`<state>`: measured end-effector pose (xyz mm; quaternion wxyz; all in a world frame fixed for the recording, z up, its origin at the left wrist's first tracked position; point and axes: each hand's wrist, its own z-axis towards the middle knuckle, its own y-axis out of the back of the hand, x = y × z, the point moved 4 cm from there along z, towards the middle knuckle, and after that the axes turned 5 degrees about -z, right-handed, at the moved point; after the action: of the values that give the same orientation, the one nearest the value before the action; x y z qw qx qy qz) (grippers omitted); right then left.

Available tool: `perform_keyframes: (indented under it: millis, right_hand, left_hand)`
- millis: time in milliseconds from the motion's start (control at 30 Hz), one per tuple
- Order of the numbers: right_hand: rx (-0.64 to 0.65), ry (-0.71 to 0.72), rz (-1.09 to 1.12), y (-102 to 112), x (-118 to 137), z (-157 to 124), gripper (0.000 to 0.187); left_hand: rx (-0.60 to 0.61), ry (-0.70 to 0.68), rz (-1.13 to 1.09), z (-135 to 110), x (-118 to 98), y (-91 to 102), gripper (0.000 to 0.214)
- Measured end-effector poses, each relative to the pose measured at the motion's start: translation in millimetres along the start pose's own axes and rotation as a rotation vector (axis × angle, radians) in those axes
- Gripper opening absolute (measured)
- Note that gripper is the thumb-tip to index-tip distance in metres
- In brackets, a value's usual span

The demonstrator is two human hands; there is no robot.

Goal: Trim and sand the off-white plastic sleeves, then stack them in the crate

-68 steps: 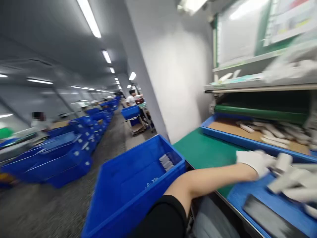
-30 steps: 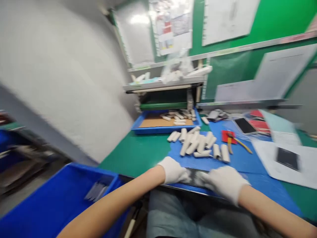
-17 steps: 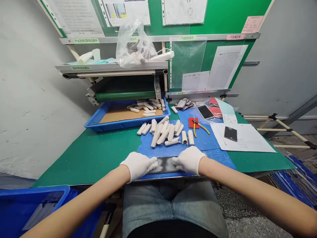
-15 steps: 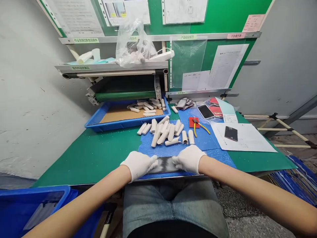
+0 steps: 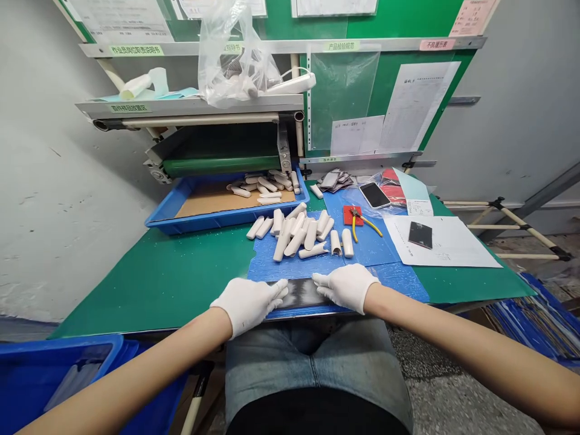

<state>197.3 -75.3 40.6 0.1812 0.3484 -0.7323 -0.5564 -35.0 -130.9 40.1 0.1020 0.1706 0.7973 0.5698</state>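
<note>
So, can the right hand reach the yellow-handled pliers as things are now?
Probably yes: the pliers lie just beyond the right hand, with a free way right of the white pieces.

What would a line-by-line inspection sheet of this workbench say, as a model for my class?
Surface: flat green tabletop, partly under blue sheeting.
Job's things: long flat black-and-grey strip near the front; heaped white hollow plastic-looking pieces beyond it.
Clutter: yellow-handled metal pliers on a flat red square; black-screened white phone; dark flat square on white paper.
Grips: white-gloved left grip and white-gloved right grip, at opposite ends of the strip; whether closed is unclear.
Cables: none certain; one thin pale loop above the metal shelf.
Surroundings: green notice board, blue plastic bin.
</note>
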Motion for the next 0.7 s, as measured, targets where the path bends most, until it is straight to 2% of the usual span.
perform_keyframes:
  millis: [167,233,300,367,467,600,700]
  right_hand:
    - [-0.062,0.057,-0.041,15,15,11,0.044]
    - [-0.022,0.086,-0.054,21,17,12,0.042]
    - [0.053,0.102,-0.065,25,17,11,0.039]
    - [0.092,0.113,-0.076,29,15,10,0.038]
    - [0.078,0.135,-0.093,35,16,12,0.041]
    - [0.095,0.139,-0.099,36,17,15,0.038]
    - [0.056,0.157,-0.096,36,17,15,0.040]
  left_hand:
    - [-0.005,-0.034,0.052,20,0,10.3,0.055]
    - [0.036,-0.043,0.053,24,5,11.7,0.055]
    - [0.113,-0.049,0.042,23,11,10.3,0.054]
    - [0.130,-0.073,0.025,22,16,10.5,0.053]
    - [0.080,-0.118,0.007,23,17,14.0,0.055]
    - [0.134,-0.126,-0.024,22,16,14.1,0.057]
    - [0.096,-0.137,-0.001,17,14,16.1,0.057]
